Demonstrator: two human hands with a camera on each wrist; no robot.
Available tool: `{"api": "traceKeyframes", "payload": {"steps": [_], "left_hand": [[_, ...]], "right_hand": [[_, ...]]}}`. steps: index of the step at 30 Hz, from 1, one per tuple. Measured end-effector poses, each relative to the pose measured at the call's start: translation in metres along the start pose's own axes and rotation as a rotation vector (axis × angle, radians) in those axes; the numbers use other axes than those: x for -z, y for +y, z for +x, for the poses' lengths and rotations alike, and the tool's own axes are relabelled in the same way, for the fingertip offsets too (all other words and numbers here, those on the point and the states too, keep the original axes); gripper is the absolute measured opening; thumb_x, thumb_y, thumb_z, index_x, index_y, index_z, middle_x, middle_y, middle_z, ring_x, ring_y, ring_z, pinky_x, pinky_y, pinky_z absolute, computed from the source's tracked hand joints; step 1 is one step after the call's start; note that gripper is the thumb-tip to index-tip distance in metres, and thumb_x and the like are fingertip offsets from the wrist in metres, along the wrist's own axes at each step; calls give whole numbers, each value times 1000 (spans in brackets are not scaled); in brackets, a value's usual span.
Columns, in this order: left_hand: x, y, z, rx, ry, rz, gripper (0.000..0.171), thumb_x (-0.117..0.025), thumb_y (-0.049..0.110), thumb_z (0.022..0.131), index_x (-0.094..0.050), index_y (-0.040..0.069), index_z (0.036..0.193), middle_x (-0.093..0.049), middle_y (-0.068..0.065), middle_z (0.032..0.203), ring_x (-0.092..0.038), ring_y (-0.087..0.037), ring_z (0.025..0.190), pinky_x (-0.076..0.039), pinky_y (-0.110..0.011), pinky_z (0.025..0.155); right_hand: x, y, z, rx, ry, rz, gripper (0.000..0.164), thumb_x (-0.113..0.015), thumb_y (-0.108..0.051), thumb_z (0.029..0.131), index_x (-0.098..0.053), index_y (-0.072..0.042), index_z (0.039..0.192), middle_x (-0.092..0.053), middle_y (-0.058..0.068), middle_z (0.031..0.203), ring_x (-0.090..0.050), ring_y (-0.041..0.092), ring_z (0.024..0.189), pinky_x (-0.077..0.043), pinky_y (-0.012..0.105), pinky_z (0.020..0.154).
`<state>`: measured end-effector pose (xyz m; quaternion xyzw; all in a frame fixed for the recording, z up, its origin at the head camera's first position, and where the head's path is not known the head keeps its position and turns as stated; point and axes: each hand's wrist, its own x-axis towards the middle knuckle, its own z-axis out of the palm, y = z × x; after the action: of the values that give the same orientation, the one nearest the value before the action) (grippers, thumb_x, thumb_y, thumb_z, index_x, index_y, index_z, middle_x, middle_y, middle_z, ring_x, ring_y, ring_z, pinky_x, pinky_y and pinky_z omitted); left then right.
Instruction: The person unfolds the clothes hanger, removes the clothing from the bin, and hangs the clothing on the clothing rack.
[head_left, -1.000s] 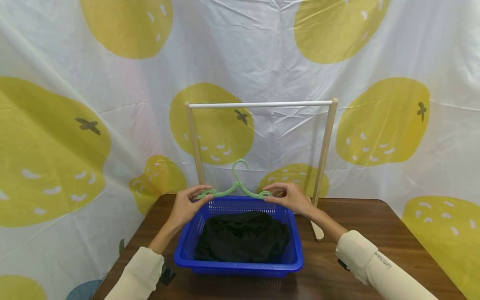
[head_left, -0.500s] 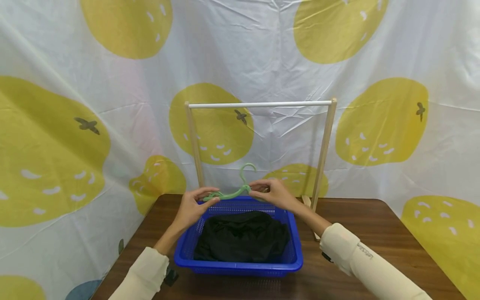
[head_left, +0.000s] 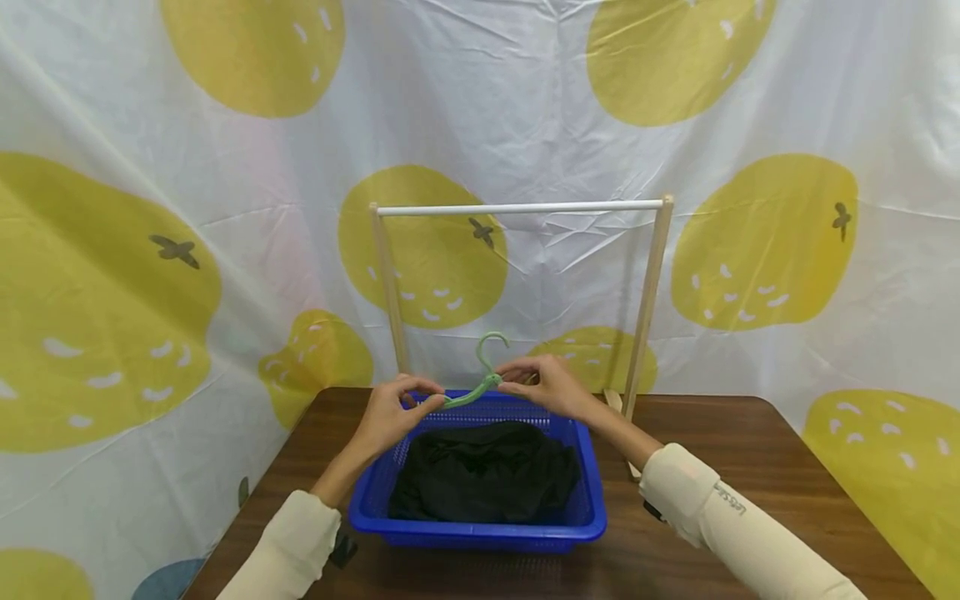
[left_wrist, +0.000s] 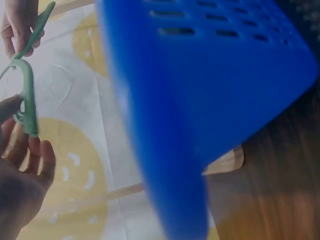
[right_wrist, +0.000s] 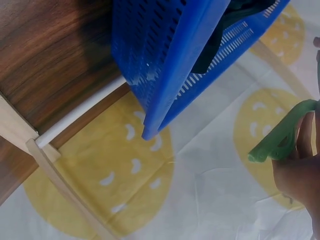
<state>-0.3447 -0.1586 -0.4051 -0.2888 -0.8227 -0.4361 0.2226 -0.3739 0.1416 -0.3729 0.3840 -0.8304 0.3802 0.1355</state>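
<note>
A light green clothes hanger (head_left: 471,394) with a curved hook is held above the far rim of a blue plastic basket (head_left: 480,530). My left hand (head_left: 395,410) pinches the end of its left arm between thumb and fingers. My right hand (head_left: 545,385) grips it right beside the centre joint under the hook and hides the other arm in the head view. In the right wrist view, part of the hanger (right_wrist: 280,135) sticks out past the right hand (right_wrist: 297,180). Bunched black cloth (head_left: 483,475) lies inside the basket.
Behind the basket stands a wooden rack with a white top bar (head_left: 521,208) and a right post (head_left: 647,312). The dark wooden table (head_left: 720,467) extends to both sides. A white cloth printed with yellow fruit (head_left: 765,242) hangs behind.
My right hand has shifted left from the hanger's right end to its centre. The left hand has moved slightly right, and the hanger's left arm slopes down more. The basket stays put.
</note>
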Motion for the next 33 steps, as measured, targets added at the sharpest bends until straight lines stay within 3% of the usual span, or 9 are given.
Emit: {"api": "traceKeyframes", "payload": {"steps": [3, 6, 9, 13, 18, 25, 28, 33], "left_hand": [[-1, -1, 1, -64, -15, 86, 12, -83, 18, 91, -83, 10, 100, -76, -1, 97, -59, -21, 78, -50, -31, 66], [-2, -2, 1, -94, -15, 116, 9, -83, 15, 90, -84, 10, 97, -76, -3, 95, -57, -22, 77, -49, -35, 66], [-3, -3, -1, -63, 18, 84, 7, -83, 15, 89, -84, 11, 95, -76, -2, 94, -58, -21, 78, -49, -35, 66], [-1, 0, -2, 22, 55, -11, 9, -82, 18, 91, -85, 11, 97, -76, 0, 92, -55, -20, 79, -44, -26, 67], [3, 4, -1, 86, 47, -64, 13, -80, 22, 94, -84, 13, 101, -77, 0, 95, -51, -20, 80, -42, -26, 70], [2, 9, 4, 77, -15, -46, 22, -84, 22, 90, -83, 15, 111, -77, 1, 102, -63, -29, 93, -53, -41, 83], [-1, 13, 9, 53, -49, -27, 26, -84, 22, 90, -82, 15, 114, -78, 3, 97, -63, -25, 92, -54, -45, 83], [-7, 18, 14, 8, -82, 2, 31, -85, 20, 89, -81, 14, 119, -79, 4, 94, -64, -17, 91, -57, -41, 81]], "right_hand": [[0, 0, 0, 1, -2, -20, 23, -81, -14, 92, -79, -5, 114, -79, 3, 94, -74, 13, 83, -58, 26, 72], [-1, 0, -1, 10, 2, -37, 24, -81, -16, 92, -80, -6, 114, -80, 3, 94, -74, 13, 83, -58, 26, 72], [-2, 0, -2, 14, 8, -37, 24, -81, -17, 92, -80, -6, 113, -80, 3, 94, -74, 13, 82, -59, 27, 72], [-5, 0, -4, 6, 16, -31, 24, -82, -16, 91, -80, -6, 113, -80, 3, 93, -75, 13, 81, -59, 26, 72], [-6, 3, -7, 12, 19, -21, 23, -81, -14, 92, -79, -3, 112, -80, 5, 93, -76, 16, 82, -60, 28, 72], [-8, 5, -7, 37, 10, -38, 23, -82, -15, 90, -79, -6, 112, -80, 4, 94, -76, 15, 83, -61, 31, 73], [-10, 3, -5, 59, 0, -57, 24, -83, -18, 90, -80, -7, 112, -80, 3, 94, -76, 14, 84, -61, 32, 74], [-15, -2, -4, 44, -22, -51, 25, -82, -19, 91, -80, -8, 113, -80, 4, 95, -76, 15, 84, -62, 38, 75]]}}
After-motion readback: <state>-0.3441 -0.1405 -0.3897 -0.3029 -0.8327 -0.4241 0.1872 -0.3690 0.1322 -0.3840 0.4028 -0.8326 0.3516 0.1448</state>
